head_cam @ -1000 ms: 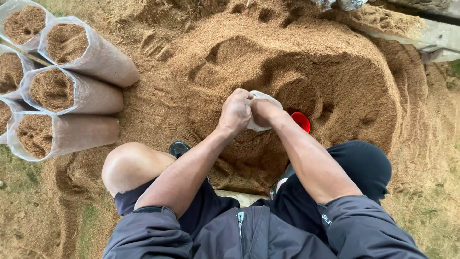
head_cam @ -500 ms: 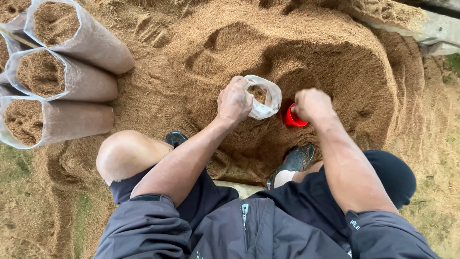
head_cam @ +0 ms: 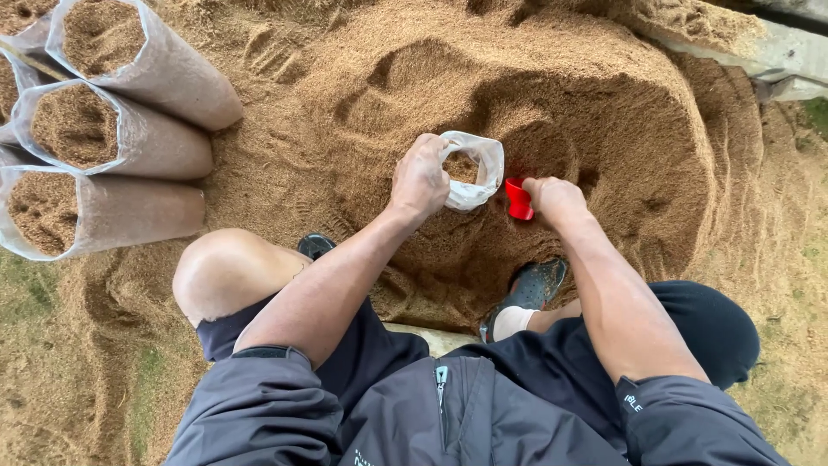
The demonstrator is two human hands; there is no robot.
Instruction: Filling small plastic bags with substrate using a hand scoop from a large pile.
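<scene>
My left hand [head_cam: 420,179] grips the rim of a small clear plastic bag [head_cam: 473,169] that stands open on a big heap of brown sawdust [head_cam: 552,95]; some sawdust lies inside the bag. Just to the right, my right hand [head_cam: 555,198] holds a small red scoop [head_cam: 518,199] low against the sawdust, close beside the bag. I sit at the foot of the heap with both knees spread and my shoes dug into the sawdust.
Several filled clear bags [head_cam: 129,142] of sawdust lie stacked on their sides at the upper left. A grey concrete edge [head_cam: 789,60] runs along the upper right. Grass [head_cam: 811,116] shows at the right and lower left.
My hands were together on the bag's mouth; now the right hand has moved off to the right and taken the red scoop. The left hand keeps the bag open.
</scene>
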